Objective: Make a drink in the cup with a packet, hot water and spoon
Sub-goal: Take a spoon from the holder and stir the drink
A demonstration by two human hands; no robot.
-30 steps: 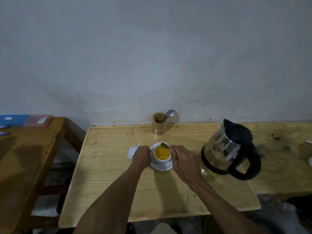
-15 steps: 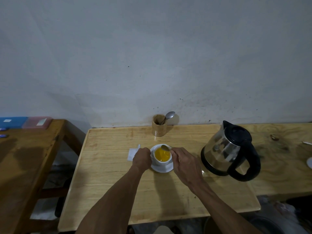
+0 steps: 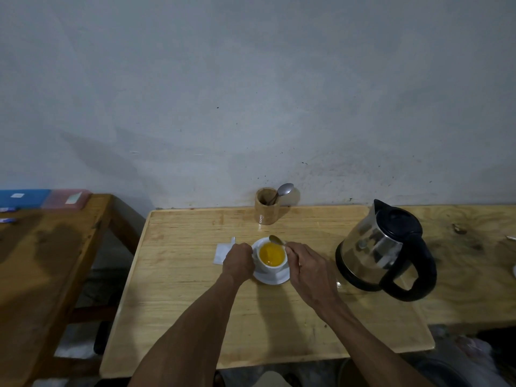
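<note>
Mid-tabletop (image 3: pixel 178 289), the left hand (image 3: pixel 238 261) has its fingers curled around the white cup (image 3: pixel 272 256) while the right hand (image 3: pixel 310 268) has its fingers pinched on the spoon (image 3: pixel 276 239) at the cup's far rim.

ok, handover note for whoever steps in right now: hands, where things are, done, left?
Left hand: closed against the left side of the cup, steadying it.
Right hand: pinching the spoon, bowl raised at the cup's far rim.
Cup sits on its saucer, holding orange drink. Torn packet lies flat left of the cup. Kettle stands to the right, on the table.
Done: powder and water are in.
Left: finish stirring if needed, put the spoon down.
</note>
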